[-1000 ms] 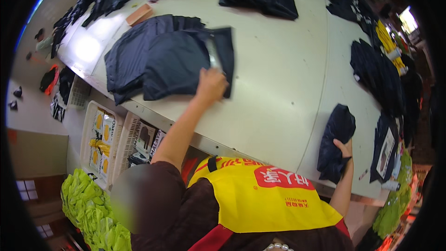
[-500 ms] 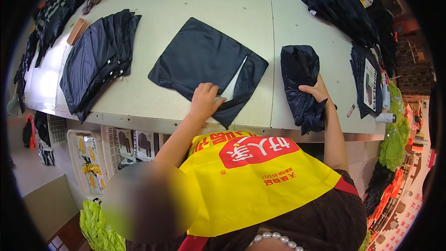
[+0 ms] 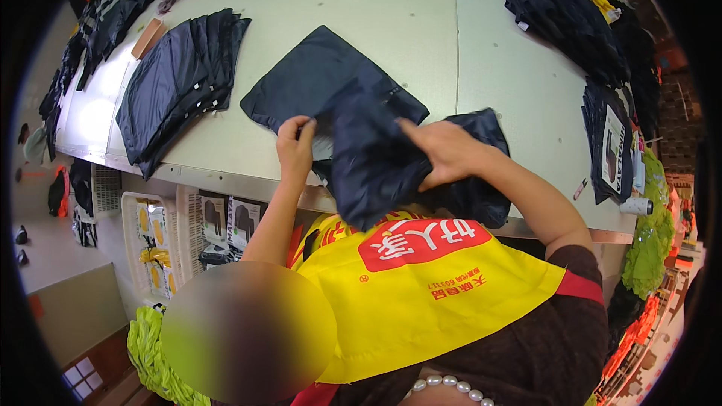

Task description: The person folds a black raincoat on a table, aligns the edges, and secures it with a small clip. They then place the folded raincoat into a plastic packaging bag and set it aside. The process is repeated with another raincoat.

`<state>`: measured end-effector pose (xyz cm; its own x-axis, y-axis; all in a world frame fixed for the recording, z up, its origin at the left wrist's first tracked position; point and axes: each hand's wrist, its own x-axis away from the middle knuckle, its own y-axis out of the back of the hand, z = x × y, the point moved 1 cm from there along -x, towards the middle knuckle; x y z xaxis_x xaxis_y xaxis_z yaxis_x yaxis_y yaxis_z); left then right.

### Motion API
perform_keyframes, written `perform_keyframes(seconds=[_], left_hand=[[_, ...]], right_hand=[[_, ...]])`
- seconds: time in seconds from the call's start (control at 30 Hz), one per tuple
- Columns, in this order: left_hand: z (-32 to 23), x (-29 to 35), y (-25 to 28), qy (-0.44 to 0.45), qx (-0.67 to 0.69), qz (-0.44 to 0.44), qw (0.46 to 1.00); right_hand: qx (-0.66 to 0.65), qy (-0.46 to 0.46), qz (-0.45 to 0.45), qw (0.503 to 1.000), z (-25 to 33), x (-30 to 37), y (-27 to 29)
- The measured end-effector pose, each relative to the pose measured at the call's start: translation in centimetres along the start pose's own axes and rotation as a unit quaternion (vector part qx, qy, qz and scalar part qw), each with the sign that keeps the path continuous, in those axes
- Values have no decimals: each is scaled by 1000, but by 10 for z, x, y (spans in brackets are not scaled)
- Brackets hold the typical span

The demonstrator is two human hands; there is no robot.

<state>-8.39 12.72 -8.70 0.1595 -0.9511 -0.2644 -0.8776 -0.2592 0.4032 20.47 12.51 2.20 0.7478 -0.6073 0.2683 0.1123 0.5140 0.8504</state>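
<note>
A flat, square black fabric pouch [image 3: 320, 68] lies turned cornerwise on the table in front of me. My left hand [image 3: 295, 146] pinches its near left edge between thumb and fingers, beside a pale strip at the opening. My right hand [image 3: 451, 152] grips a bundle of shiny black fabric [image 3: 376, 158], blurred by motion, and holds it over the near part of the pouch. The bundle covers the opening there. More black fabric [image 3: 481, 131] lies under and behind my right wrist; whether it joins the bundle I cannot tell.
Black folded pieces are fanned out in a stack [image 3: 180, 90] at left; another pile [image 3: 564, 26] lies far right. Packaged black items [image 3: 608, 143] and a small roll [image 3: 637, 205] sit by the right edge. White baskets [image 3: 150, 248] with packages stand below the table's front edge.
My right hand has brought the black bundle leftward from the right side onto the pouch. My left hand has shifted slightly left and up along the pouch's edge.
</note>
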Motion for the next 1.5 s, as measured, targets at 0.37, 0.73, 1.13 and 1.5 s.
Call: perform_keyframes(seconds=[0.37, 0.73, 1.13, 1.5], left_hand=[[-56, 3, 9, -186, -30, 36, 981], [-66, 27, 27, -288, -89, 15, 953], [-40, 41, -34, -111, -124, 210, 963], [-84, 70, -19, -195, -213, 352, 890]], right_hand=[[53, -200, 7, 978, -18, -72, -2], [-508, -120, -191, 831, -31, -76, -32], [-732, -51, -233, 639, -22, -41, -36], [-703, -57, -369, 605, -39, -43, -32]])
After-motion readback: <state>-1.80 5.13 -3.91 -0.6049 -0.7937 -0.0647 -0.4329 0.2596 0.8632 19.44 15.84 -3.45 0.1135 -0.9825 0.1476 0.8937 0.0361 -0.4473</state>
